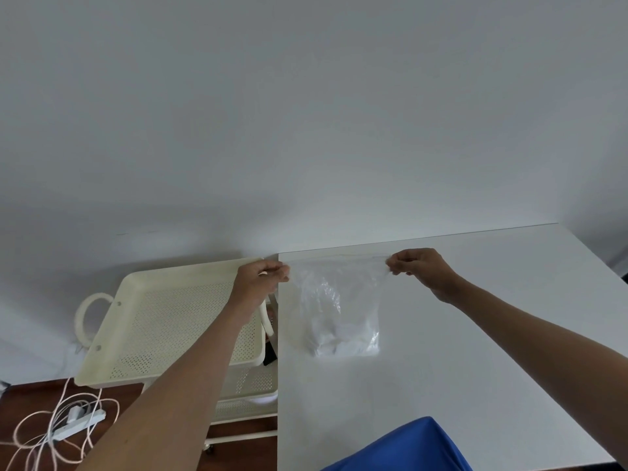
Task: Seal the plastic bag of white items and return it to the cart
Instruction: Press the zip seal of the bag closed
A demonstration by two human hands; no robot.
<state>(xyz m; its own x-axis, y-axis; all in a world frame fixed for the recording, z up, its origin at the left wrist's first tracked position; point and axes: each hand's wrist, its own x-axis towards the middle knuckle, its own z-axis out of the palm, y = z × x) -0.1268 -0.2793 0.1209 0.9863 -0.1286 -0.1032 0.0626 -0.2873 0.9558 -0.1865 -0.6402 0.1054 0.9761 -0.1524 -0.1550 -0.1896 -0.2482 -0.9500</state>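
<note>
View from a head camera looking down at two bare arms reaching forward over a white table (475, 351). A clear plastic bag (336, 300) hangs upright between the hands, its top edge stretched level near the table's far edge, its bottom resting on the tabletop. The white items (343, 343) sit bunched at the bottom of the bag. The left hand (260, 278) pinches the bag's top left corner, fingers curled toward the thumb, the forearm running up from the lower left. The right hand (419, 266) pinches the top right corner in the same way, wrist bent, the forearm coming in from the lower right. Just left of the table stands a cream cart (163, 321) with a perforated top tray and a round handle at its left end. On the dark floor beside the cart lies a white power strip (80, 424) amid loops of cable. A blue cloth (404, 447) shows at the bottom edge
</note>
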